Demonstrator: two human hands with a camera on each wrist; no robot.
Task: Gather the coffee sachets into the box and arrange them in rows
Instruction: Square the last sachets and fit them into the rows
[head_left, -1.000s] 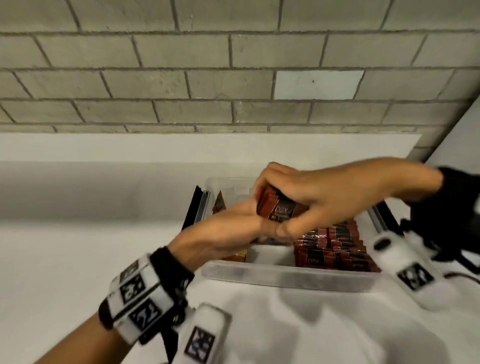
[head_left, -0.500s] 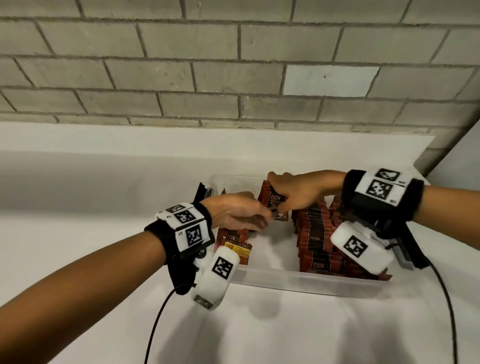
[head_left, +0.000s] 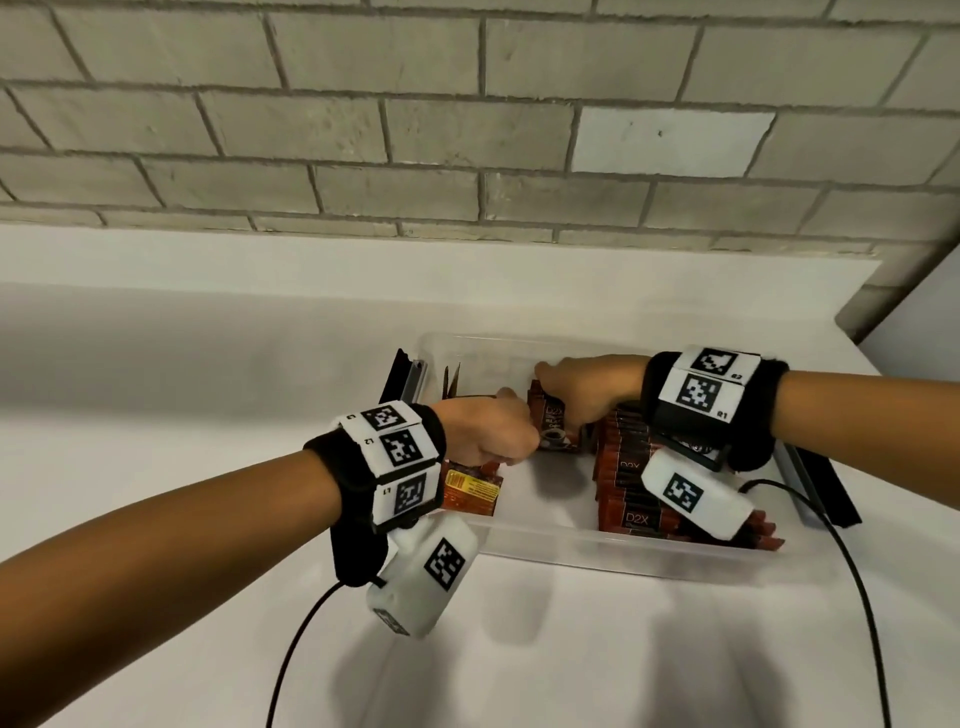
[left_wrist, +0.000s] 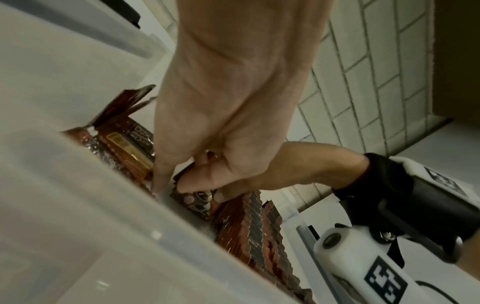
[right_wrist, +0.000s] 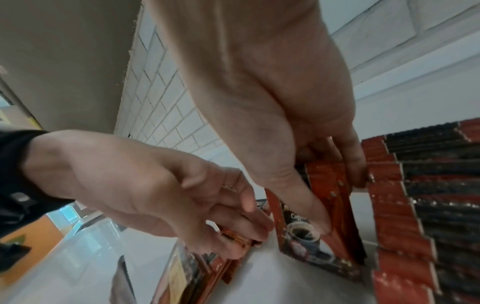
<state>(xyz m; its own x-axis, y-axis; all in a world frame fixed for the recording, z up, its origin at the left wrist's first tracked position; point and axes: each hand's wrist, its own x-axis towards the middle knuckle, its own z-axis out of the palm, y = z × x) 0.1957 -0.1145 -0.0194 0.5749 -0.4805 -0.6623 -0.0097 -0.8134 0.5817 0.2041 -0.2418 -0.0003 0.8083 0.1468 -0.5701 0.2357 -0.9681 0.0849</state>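
Head view hides the left hand (head_left: 488, 431) fingers' grip; right hand (head_left: 582, 389) grips a sachet bundle (head_left: 553, 423).

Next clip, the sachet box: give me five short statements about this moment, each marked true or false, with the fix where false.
1. The right hand grips a bundle of sachets standing on edge inside the box. True.
2. The left hand rests outside the box, on the counter. False: it reaches into the box, fingers at the small pile on the left.
3. A long row of sachets fills the box's right side. True.
4. The box has its lid on. False: it is open on top.
5. The wall behind is tiled blue. False: it is grey brick.
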